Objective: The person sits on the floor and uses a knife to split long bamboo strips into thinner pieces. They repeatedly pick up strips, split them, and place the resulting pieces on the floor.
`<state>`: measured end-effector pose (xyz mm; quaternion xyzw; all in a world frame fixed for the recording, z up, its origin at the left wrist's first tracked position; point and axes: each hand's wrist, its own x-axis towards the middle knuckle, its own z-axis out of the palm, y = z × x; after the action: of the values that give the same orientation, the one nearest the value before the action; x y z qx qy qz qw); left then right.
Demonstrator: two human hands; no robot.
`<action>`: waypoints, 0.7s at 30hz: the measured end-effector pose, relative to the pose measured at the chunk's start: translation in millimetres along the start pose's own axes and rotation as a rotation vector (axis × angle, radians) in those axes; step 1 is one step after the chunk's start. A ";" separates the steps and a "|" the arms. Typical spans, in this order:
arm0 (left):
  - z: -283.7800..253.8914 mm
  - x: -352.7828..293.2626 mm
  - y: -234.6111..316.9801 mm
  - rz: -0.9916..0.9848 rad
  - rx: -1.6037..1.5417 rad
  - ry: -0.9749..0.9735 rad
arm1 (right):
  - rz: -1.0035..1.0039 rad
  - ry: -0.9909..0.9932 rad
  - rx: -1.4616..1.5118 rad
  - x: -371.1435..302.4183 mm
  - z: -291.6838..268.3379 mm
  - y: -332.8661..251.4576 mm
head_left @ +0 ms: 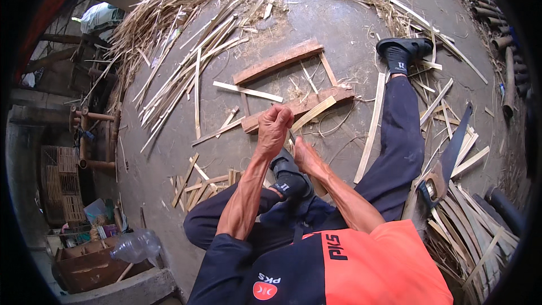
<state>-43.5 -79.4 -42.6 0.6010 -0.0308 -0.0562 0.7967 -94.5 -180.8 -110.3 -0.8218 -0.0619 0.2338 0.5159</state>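
Seated work at floor level, seen from the head. The left hand [275, 127] is curled into a fist, whose contents, if any, cannot be told. The right hand [306, 157] is placed just beside it, nearer the body; its fingers are mostly hidden, so its grip cannot be judged. A pale strip [314, 114] is seen just beyond both hands, slanted across the lower beam [343, 94] of a wooden frame [279, 62]; contact with the hands cannot be confirmed. Bare skin may be cut if a split edge is drawn through the fingers. The strip may be cracked by uneven bending. The right leg [396, 127] may be scratched by the nearby handsaw [453, 146] if shifted outward.
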 end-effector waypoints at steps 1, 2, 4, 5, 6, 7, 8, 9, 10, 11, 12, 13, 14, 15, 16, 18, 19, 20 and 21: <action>-3.7 -2.3 1.0 -0.006 -0.035 -0.014 | 0.009 0.008 -0.016 3.5 9.5 6.1; -3.0 -1.1 4.5 0.014 -0.050 -0.018 | 0.017 0.032 -0.021 11.3 21.0 16.1; -4.4 -2.2 9.4 0.053 -0.078 -0.011 | 0.040 0.013 0.039 25.8 42.4 33.9; -8.2 -3.4 12.6 0.060 -0.081 -0.001 | 0.055 -0.025 0.108 30.7 47.6 32.2; -12.5 -4.2 15.7 0.066 -0.085 0.008 | 0.086 -0.066 0.195 31.2 52.1 32.4; -16.5 -5.0 18.4 0.073 -0.089 0.015 | 0.120 -0.104 0.278 32.3 54.9 33.2; -26.3 -10.3 20.7 0.068 -0.078 0.059 | 0.163 -0.159 0.377 26.4 50.9 18.1; -32.1 -11.4 20.5 0.076 -0.101 0.052 | 0.209 -0.201 0.476 22.5 45.3 8.8; -37.9 -11.9 19.8 0.084 -0.123 0.045 | 0.233 -0.217 0.530 25.5 40.2 9.4; -37.0 -10.7 22.4 0.091 -0.150 0.036 | 0.150 -0.173 0.401 24.8 35.9 8.2; -33.8 -12.0 23.7 0.069 -0.062 0.045 | 0.068 -0.128 0.273 22.7 30.7 5.3; -29.9 -10.8 25.5 0.078 -0.052 0.038 | -0.045 -0.041 0.090 20.6 32.5 3.3; -25.5 -12.1 22.8 0.076 -0.051 0.037 | -0.134 0.064 -0.105 16.8 34.3 4.0; -21.5 -13.5 21.8 0.074 -0.050 0.036 | -0.102 0.087 -0.129 16.6 39.1 12.6; -18.1 -15.3 23.1 0.035 -0.019 0.058 | -0.069 0.109 -0.153 20.2 47.3 27.3; -25.1 -16.9 18.3 0.063 -0.024 0.005 | 0.018 0.093 0.196 22.6 63.2 46.5; -27.2 -10.4 18.3 0.098 -0.025 -0.021 | 0.090 -0.085 0.216 35.1 64.7 48.3; -29.2 -12.3 21.4 0.086 -0.003 0.057 | 0.219 -0.161 0.376 24.6 65.6 41.2; -28.8 -10.3 23.8 0.098 -0.026 0.065 | 0.311 -0.219 0.526 30.0 51.3 31.0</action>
<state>-49.1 -44.1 -27.4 0.5897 -0.0337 0.0020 0.8069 -95.3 -142.8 -165.5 -0.6301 0.0719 0.4047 0.6589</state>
